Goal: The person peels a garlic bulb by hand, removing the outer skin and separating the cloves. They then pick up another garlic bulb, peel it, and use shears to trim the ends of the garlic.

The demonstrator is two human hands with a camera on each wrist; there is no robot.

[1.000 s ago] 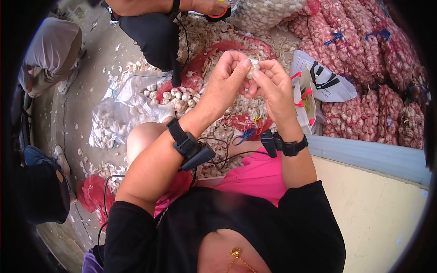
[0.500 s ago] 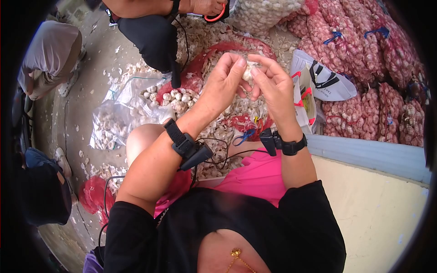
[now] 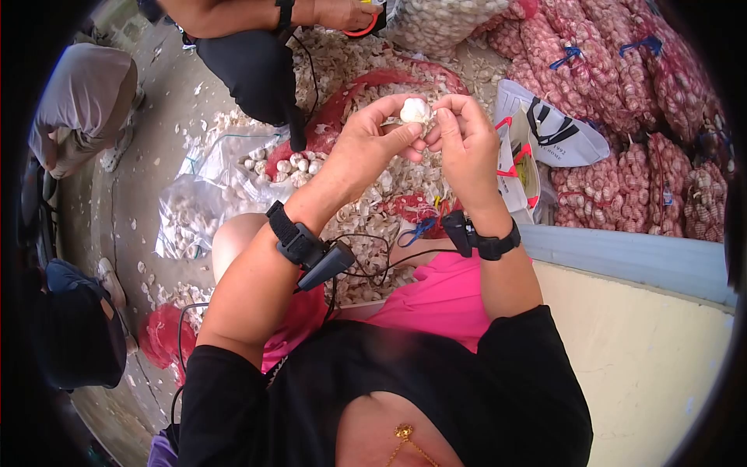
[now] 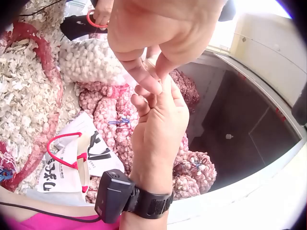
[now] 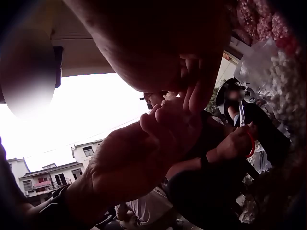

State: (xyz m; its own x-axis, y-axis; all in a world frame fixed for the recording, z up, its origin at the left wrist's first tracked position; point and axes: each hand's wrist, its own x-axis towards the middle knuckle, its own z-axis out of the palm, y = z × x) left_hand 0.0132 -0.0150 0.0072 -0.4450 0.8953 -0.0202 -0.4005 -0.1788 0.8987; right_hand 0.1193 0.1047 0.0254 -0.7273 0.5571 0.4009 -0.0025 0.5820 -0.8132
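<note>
A whitish garlic bulb (image 3: 415, 110) is held up in front of the body. My left hand (image 3: 372, 142) grips it from the left, thumb under the bulb and fingers curled behind. From the other side my right hand (image 3: 471, 148) pinches at the bulb's right edge with thumb and forefinger. In the left wrist view the fingers of the left hand (image 4: 163, 33) and right hand (image 4: 160, 120) meet and mostly hide the bulb. The right wrist view is dark, with the right hand (image 5: 158, 48) above the left hand (image 5: 139, 153).
Papery garlic skins (image 3: 358, 268) cover the ground below. Clear plastic bags (image 3: 206, 194) and loose garlic bulbs (image 3: 296, 165) lie to the left. Net sacks of garlic (image 3: 599, 187) and a white tote bag (image 3: 560, 140) stand at right. Another person's hand (image 3: 346, 14) holds red-handled scissors (image 3: 364, 31) ahead.
The garlic bulb has turned up and left into fuller view, now mainly in the left hand. The right thumb and fingers have shifted to its right edge.
</note>
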